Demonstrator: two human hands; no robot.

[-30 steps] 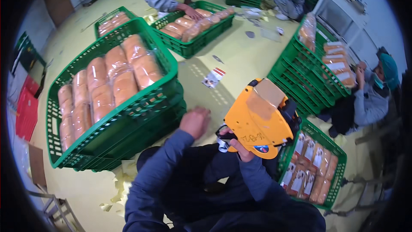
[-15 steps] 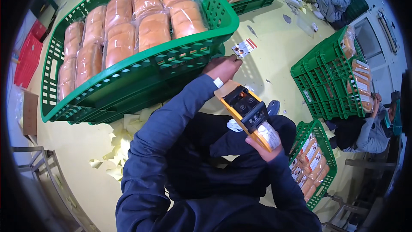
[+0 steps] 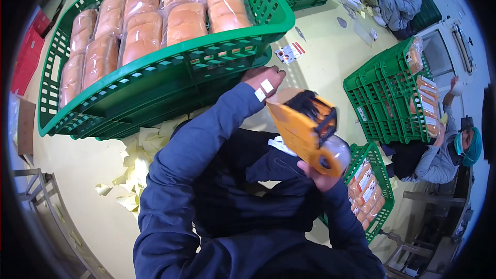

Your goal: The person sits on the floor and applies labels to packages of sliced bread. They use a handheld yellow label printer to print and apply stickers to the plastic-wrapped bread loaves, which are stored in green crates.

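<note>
My right hand (image 3: 324, 176) is closed around a yellow and black handheld labeller (image 3: 305, 129), its outline somewhat blurred. The far end of the labeller is close to my left wrist. My left hand (image 3: 263, 78) is held with curled fingers below the rim of a large green crate (image 3: 170, 57). Whatever those fingers hold, if anything, is hidden. Two small white stickers (image 3: 266, 86) are on the back of this hand and at the cuff. Beyond the fingers lies a printed red and white label (image 3: 290, 52). Plastic-wrapped bread loaves (image 3: 186, 22) fill the crate in rows.
Crumpled pale paper (image 3: 135, 170) is scattered at my left. At my right are a small green crate (image 3: 386, 216) of labelled loaves and a taller green crate stack (image 3: 382, 93). A person in grey (image 3: 436, 155) works beside it; another person (image 3: 400, 2) sits farther back.
The labeller has turned in my right hand's grip, showing its yellow side. A second white sticker now shows by my left wrist. The co-worker's hand at the far crate has left the view.
</note>
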